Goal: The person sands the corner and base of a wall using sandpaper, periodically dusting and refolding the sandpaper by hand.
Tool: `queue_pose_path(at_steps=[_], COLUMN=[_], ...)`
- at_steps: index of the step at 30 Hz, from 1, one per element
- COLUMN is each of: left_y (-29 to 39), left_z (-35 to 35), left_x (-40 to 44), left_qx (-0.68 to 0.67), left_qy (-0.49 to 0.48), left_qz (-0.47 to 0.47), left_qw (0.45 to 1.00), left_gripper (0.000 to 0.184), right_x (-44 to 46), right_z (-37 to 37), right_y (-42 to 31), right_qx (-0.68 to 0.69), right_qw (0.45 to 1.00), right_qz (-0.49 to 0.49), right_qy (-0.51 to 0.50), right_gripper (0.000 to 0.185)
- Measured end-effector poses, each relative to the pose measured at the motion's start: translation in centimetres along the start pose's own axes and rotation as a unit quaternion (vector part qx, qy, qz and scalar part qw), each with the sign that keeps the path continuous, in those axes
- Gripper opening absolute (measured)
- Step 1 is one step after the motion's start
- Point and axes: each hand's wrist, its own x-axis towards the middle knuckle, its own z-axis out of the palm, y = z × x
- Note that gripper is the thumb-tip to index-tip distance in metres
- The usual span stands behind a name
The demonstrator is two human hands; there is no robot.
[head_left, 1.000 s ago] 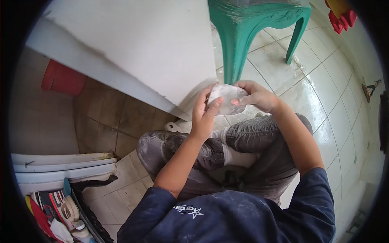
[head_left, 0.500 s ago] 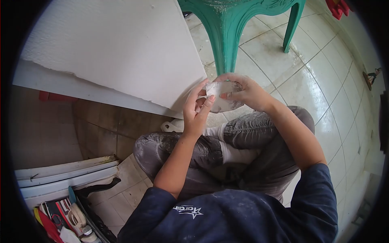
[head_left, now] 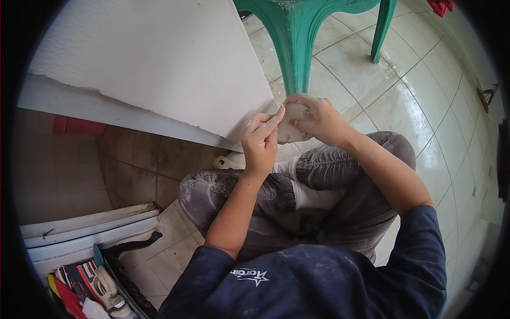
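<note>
Near the lower corner of a large white board, my right hand grips a pale, translucent, dusty piece between thumb and fingers. My left hand is at the left edge of that piece, its fingers drawn together and pointing up toward the right; what they hold, if anything, is hidden. White dust covers the fingers of both hands. The piece is above my crossed legs.
A green plastic chair stands beyond my hands on the tiled floor. A red bucket is under the board. White strips and a box of tools lie at the lower left.
The board fills more of the upper left, and the chair appears higher. My left fingers have moved from gripping the piece's face to its left edge, closing together. My right hand keeps its hold.
</note>
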Motion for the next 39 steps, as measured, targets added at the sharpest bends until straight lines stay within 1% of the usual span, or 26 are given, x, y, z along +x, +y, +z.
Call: queue_pose_path(at_steps=[1,4,7,10,13,16,17,18,19,20,21,22,23,24,25,26,27,28,29,32,33,35,36,37,38,39], left_y=[0.0,0.9,0.5,0.6,1.2,1.6,1.5,0.6,-0.1,-0.6,-1.1,-1.4,-1.3,-1.2,-1.1,-0.9,-1.2,-1.6,-1.8,-0.4,-0.2,0.3,0.4,-0.9,-1.3,-0.8], left_z=[-0.1,-0.5,0.2,-0.2,-0.2,0.2,0.3,0.8,1.1,1.1,0.9,0.8,0.7,0.4,0.2,0.0,0.2,0.7,1.0,1.2,1.3,1.5,1.3,1.0,1.1,1.1], left_x=[0.0,0.3,0.4,0.4,0.3,0.4,0.2,0.0,-0.4,-0.6,-0.8,-0.9,-1.1,-1.5,-1.8,-2.2,-2.2,-2.2,-2.3,-1.7,-1.4,-0.9,-1.1,-1.1,-1.6,-1.3], left_qx=[-0.003,-0.03,-0.216,-0.233,-0.218,-0.258,-0.259,-0.241,-0.224,-0.174,-0.124,-0.072,-0.012,0.05,0.112,0.102,0.102,0.1,0.098,0.048,0.038,0.003,-0.014,0.053,0.056,0.059], left_qy=[0.0,-0.026,0.005,-0.028,-0.035,-0.046,-0.054,-0.068,-0.083,-0.138,-0.19,-0.242,-0.294,-0.343,-0.391,-0.409,-0.423,-0.438,-0.449,-0.368,-0.341,-0.321,-0.313,-0.331,-0.331,-0.324], left_qz=[0.0,-0.072,-0.19,-0.176,-0.171,-0.219,-0.23,-0.234,-0.237,-0.225,-0.212,-0.197,-0.181,-0.162,-0.145,-0.145,-0.109,-0.074,-0.036,-0.007,0.006,-0.126,-0.196,0.018,0.015,0.016], left_qw=[1.0,0.997,0.958,0.956,0.96,0.94,0.936,0.939,0.942,0.949,0.95,0.947,0.938,0.924,0.902,0.895,0.894,0.891,0.887,0.928,0.939,0.939,0.929,0.942,0.942,0.944], left_gripper=[0.038,0.038,0.038,0.039,0.035,0.038,0.039,0.042,0.045,0.047,0.049,0.05,0.048,0.045,0.043,0.035,0.033,0.031,0.03,0.026,0.024,0.024,0.023,0.019,0.017,0.016], right_x=[0.0,0.1,0.7,0.7,-0.1,0.1,0.8,2.0,2.7,3.6,4.0,3.5,2.7,2.2,2.1,1.9,1.7,2.3,3.0,3.2,2.0,1.3,1.8,2.1,3.0,3.8], right_z=[0.1,-0.5,-1.5,-4.6,-4.8,-7.4,-8.7,-10.3,-11.0,-11.4,-11.6,-10.2,-8.1,-6.7,-6.8,-6.9,-6.7,-8.2,-9.9,-9.9,-7.9,-6.2,-6.3,-6.4,-8.1,-10.9], right_y=[-0.1,-0.1,1.3,-0.5,-1.2,-0.6,0.1,3.1,4.7,5.6,6.1,5.0,3.9,2.5,2.0,1.6,1.6,3.6,5.4,4.2,2.3,1.3,2.3,3.5,5.0,6.7], right_qx=[0.0,0.059,-0.003,-0.003,0.052,0.046,-0.009,-0.066,-0.159,-0.263,-0.363,-0.199,-0.026,0.001,0.002,0.004,0.01,-0.144,-0.294,-0.138,-0.128,-0.098,-0.078,-0.053,-0.052,-0.297], right_qw=[1.0,0.998,1.0,0.969,0.972,0.968,0.977,0.989,0.985,0.953,0.903,0.972,0.999,0.987,0.985,0.984,0.981,0.989,0.935,0.976,0.991,0.981,0.984,0.987,0.996,0.933], right_qz=[-0.002,0.033,-0.002,0.106,0.075,0.084,0.087,0.064,0.035,0.048,0.059,0.024,-0.014,-0.007,0.005,0.019,0.035,-0.016,-0.068,0.045,-0.032,-0.096,-0.083,-0.066,0.003,-0.004], right_qy=[0.004,-0.02,-0.003,-0.222,-0.218,-0.234,-0.196,-0.117,0.064,0.145,0.223,0.124,0.021,-0.163,-0.17,-0.179,-0.188,-0.002,0.184,0.16,0.008,-0.14,-0.138,-0.134,0.07,0.203], right_gripper=[0.038,0.04,0.045,0.049,0.042,0.034,0.029,0.026,0.022,0.021,0.02,0.02,0.02,0.02,0.019,0.019,0.019,0.019,0.02,0.022,0.023,0.025,0.025,0.025,0.024,0.024])
